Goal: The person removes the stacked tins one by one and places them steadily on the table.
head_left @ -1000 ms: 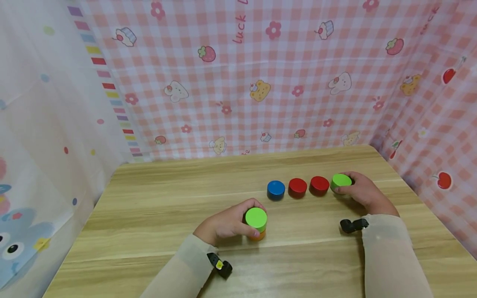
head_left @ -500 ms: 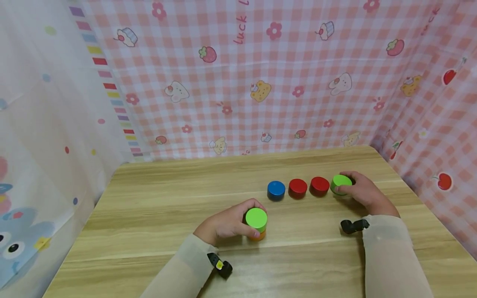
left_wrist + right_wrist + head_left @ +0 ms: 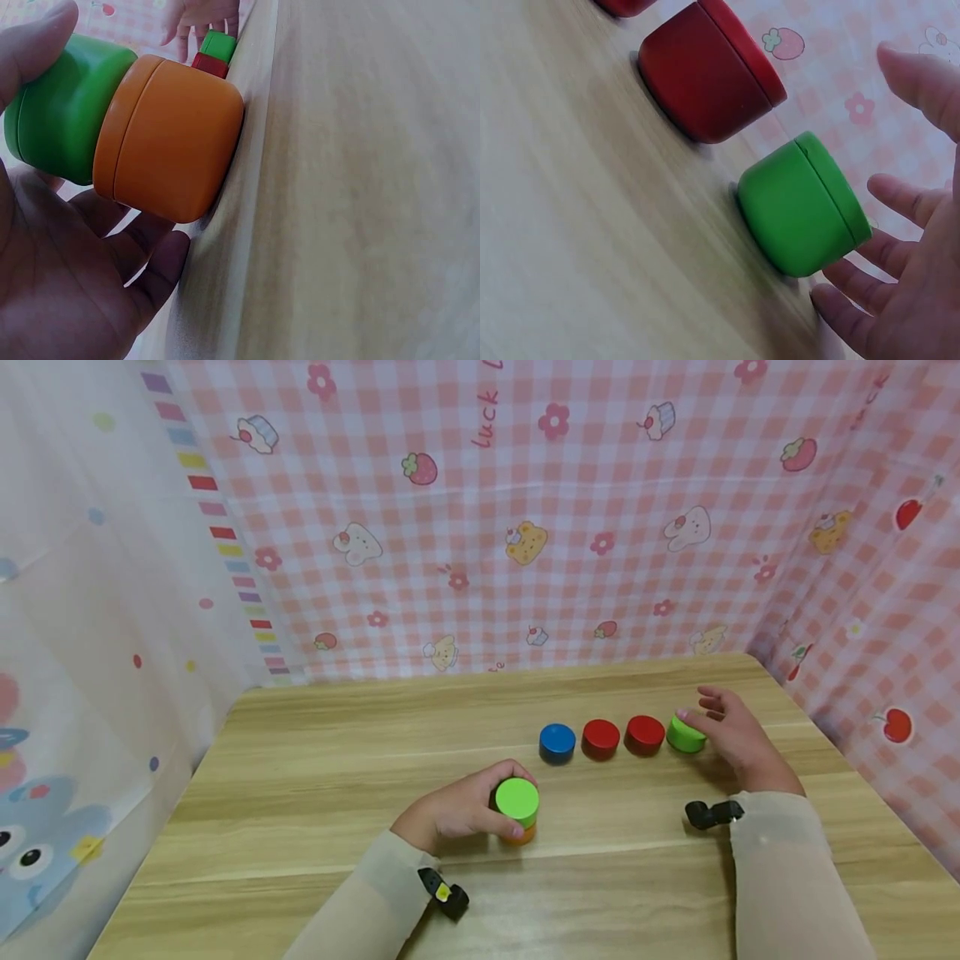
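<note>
My left hand grips a stack of two small round lidded tins, thumb in front and fingers round the far side. The upper tin is green, the lower one an orange tin standing on the table. At the right end of a row, a second green tin stands upright on the wood. My right hand is beside and above it, thumb and fingers spread apart, holding nothing. In the right wrist view a gap shows between the thumb and this green tin.
Left of the second green tin stand two red tins and a blue tin, in line on the wooden table. A pink checked cloth hangs behind the table, and a white curtain at the left.
My right hand has let go of the green tin at the row's end; its fingers have spread and lifted slightly. The left hand and its stack have stayed put.
</note>
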`<action>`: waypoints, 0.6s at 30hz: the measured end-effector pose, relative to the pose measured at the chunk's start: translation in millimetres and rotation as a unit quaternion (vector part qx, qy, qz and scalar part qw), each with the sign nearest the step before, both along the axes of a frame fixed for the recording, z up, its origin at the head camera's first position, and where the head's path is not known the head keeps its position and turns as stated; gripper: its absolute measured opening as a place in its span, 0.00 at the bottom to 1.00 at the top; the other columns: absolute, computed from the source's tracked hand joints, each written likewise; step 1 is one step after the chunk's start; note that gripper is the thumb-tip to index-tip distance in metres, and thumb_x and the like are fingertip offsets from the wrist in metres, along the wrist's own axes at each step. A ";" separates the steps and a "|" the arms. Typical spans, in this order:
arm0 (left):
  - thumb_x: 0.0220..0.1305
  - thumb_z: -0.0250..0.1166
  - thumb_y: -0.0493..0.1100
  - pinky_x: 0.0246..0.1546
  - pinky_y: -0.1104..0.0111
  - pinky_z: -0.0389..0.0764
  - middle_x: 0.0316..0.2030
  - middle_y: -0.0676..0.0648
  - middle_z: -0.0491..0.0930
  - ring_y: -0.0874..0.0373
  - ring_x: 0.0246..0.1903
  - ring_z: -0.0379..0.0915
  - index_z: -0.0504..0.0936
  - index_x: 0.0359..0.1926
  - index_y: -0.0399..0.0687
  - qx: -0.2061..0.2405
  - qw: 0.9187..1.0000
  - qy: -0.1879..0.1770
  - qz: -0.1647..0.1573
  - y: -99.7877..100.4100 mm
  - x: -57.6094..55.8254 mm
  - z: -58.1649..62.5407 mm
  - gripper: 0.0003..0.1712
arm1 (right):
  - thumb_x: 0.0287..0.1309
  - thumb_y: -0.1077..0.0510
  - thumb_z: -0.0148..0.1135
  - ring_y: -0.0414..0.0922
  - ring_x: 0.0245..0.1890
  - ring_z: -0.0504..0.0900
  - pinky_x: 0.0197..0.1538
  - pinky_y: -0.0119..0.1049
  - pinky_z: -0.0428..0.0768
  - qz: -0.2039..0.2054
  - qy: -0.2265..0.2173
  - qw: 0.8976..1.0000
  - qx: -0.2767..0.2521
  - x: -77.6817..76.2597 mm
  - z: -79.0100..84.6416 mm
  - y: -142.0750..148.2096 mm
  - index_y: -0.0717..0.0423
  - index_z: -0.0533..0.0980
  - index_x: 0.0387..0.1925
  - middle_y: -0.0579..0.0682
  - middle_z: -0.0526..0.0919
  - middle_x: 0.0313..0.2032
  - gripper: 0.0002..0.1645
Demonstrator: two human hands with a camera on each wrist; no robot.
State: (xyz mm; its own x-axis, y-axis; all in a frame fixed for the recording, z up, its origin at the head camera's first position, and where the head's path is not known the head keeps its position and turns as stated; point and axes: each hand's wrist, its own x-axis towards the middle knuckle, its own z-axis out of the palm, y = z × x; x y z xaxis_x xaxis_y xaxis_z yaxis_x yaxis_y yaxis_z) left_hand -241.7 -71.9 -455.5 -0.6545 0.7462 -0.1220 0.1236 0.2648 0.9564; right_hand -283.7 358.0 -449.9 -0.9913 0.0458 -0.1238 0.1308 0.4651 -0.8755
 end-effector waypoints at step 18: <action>0.56 0.79 0.34 0.69 0.57 0.67 0.56 0.50 0.77 0.56 0.57 0.73 0.71 0.67 0.47 -0.016 1.000 0.004 0.003 -0.8 -2.1 -4.0 0.40 | 0.73 0.36 0.60 0.68 0.82 0.43 0.76 0.73 0.50 -0.012 0.070 0.998 0.002 3.6 27.0 -15.5 0.53 0.47 0.84 0.65 0.50 0.82 0.54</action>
